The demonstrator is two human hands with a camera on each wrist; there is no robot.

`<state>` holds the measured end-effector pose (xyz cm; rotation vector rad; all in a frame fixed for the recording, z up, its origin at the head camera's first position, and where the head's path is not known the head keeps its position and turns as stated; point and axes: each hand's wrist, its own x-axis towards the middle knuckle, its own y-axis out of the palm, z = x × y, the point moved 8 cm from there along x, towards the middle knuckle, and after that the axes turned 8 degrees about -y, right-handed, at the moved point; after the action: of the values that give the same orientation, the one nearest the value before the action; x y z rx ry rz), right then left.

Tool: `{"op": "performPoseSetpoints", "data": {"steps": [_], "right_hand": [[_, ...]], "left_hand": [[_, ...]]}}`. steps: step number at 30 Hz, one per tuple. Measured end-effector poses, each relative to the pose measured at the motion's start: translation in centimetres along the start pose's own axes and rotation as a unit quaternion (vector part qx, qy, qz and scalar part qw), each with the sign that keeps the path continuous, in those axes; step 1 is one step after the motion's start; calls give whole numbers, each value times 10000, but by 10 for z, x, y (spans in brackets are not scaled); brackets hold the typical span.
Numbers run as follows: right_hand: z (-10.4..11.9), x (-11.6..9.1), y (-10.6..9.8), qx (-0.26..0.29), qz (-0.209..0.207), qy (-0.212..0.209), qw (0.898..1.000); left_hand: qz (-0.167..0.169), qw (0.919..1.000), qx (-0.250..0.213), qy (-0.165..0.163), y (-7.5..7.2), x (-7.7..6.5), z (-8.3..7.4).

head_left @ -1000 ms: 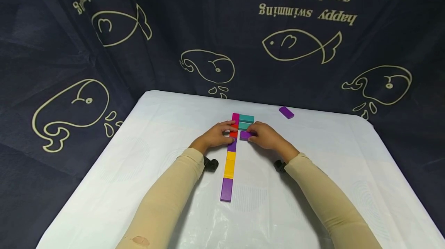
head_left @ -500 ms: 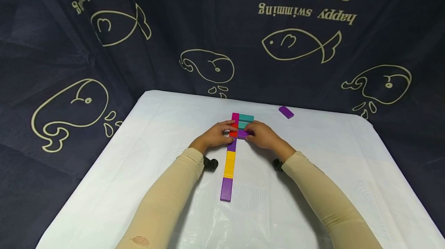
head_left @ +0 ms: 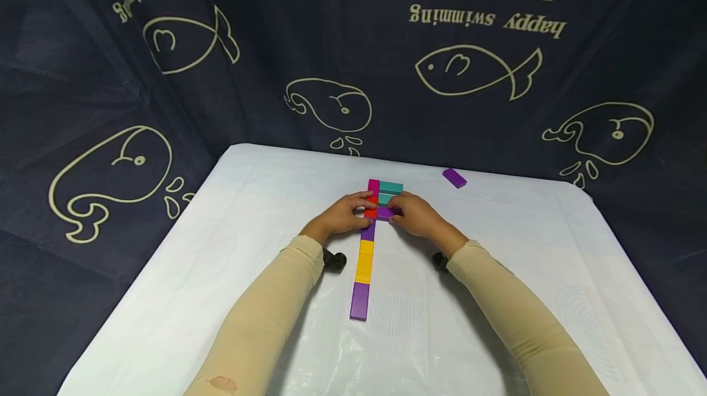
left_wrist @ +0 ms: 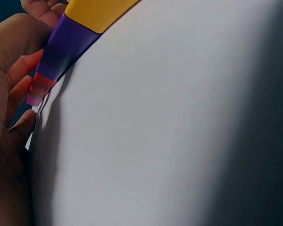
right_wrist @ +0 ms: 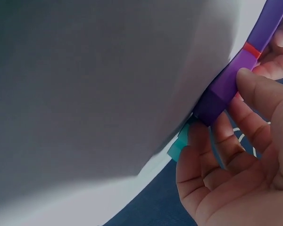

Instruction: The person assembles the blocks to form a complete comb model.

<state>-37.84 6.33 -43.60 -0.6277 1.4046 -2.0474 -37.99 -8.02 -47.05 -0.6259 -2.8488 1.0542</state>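
Note:
My right hand [head_left: 417, 215] pinches a purple block [head_left: 385, 213] between thumb and fingers. That block lies crosswise, its left end at the red block [head_left: 370, 210] and its far side next to two teal blocks [head_left: 391, 188]. In the right wrist view the thumb is on the near face of the purple block [right_wrist: 224, 89], with a teal block [right_wrist: 178, 147] beyond it. My left hand [head_left: 345, 214] rests its extended fingers on the pink block [head_left: 374, 185] and the red one, its thumb on a darker purple block [head_left: 367, 231]. Its fingertips partly cover these blocks.
The column continues toward me with yellow blocks [head_left: 364, 262] and a purple end block [head_left: 359, 301]. Another purple block [head_left: 455, 178] lies apart at the back right of the white table [head_left: 469, 334]. A dark printed curtain [head_left: 386, 27] hangs behind the table.
My right hand has slid the purple block left and slightly away from me, closing the gap to the red block and the teal ones. The left hand has stayed in place.

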Motion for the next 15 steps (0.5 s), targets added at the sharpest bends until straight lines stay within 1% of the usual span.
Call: {"op": "performPoseSetpoints", "data": {"steps": [10, 15], "right_hand": [[1, 2, 1, -64, -49, 81, 9999], [-5, -1, -6, 181, -167, 212, 9995]], "left_hand": [[-31, 10000, 67, 32, 0, 1, 2], [-7, 10000, 3, 12, 1, 2, 2]]}}
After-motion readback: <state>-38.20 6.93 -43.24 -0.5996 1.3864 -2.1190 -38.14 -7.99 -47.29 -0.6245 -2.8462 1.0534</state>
